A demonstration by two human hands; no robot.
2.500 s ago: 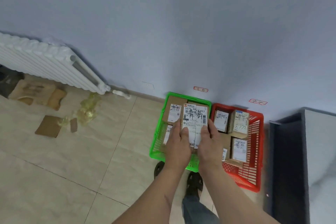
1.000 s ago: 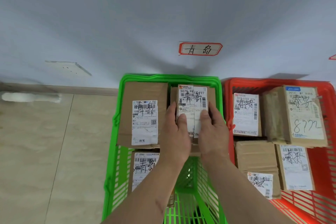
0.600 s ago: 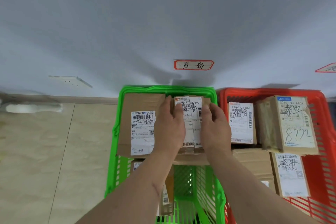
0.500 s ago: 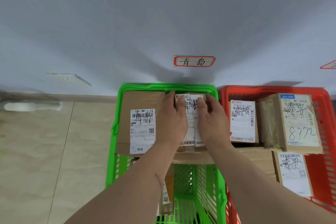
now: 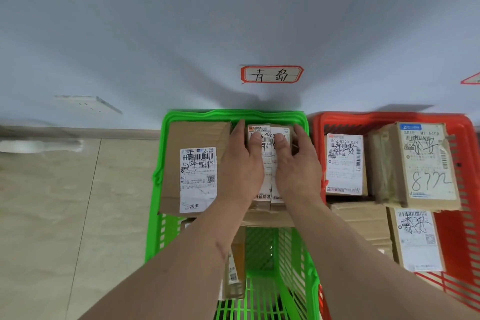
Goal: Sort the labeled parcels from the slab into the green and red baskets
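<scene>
Far left: bare tiled floor (image 5: 65, 202), nothing of the task on it

In the green basket (image 5: 235, 114), against its left wall: a larger labelled box (image 5: 193, 166), lying flat. Just beside it, at the basket's back right corner: the parcel being placed (image 5: 267, 182), label up, resting on another carton beneath

Left hand (image 5: 241, 163) curled over the parcel's left edge, thumb pressed on the label; right hand (image 5: 298, 166) curled round its right edge likewise. Both clasping it, not yet let go

Above, on the wall: a handwritten red-bordered tag (image 5: 271, 74)

To the right: red basket (image 5: 389, 118) holding several labelled boxes

Risks, as judgement: parcel perched on a carton edge, so could tip forward into the gap below once released; fingers could catch between parcel and basket wall

Hidden: most of the parcel's label under the thumbs; a lower box partly behind the left forearm; the slab out of view; red basket's right side cut off
</scene>
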